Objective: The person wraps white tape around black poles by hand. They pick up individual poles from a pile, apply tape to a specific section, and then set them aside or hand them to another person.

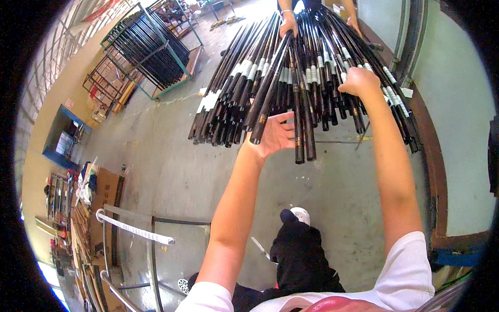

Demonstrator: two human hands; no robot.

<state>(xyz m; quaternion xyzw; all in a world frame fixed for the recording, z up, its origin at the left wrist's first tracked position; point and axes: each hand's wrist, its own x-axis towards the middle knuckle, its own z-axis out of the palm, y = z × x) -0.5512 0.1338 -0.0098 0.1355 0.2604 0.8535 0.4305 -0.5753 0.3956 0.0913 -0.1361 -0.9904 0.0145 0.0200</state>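
A wide bundle of glossy black poles (253,104) fans out ahead of me, many with white bands near their near ends. My left hand (275,136) is under the near ends in the middle, palm up with fingers spread; a few poles cross in front of it. On the right of the bundle, my right hand (359,81) is closed in a fist against the poles. Whatever lies inside its fingers is hidden. At the far side, another person's hand (288,24) grips several poles, and that person's other hand (354,25) is by the bundle's right edge.
A green metal rack (169,57) full of black poles stands far left. Nearer on the left are a metal frame (153,249) with a white-wrapped bar (136,229) and stacked cardboard (106,208). A pale wall (455,130) runs along the right.
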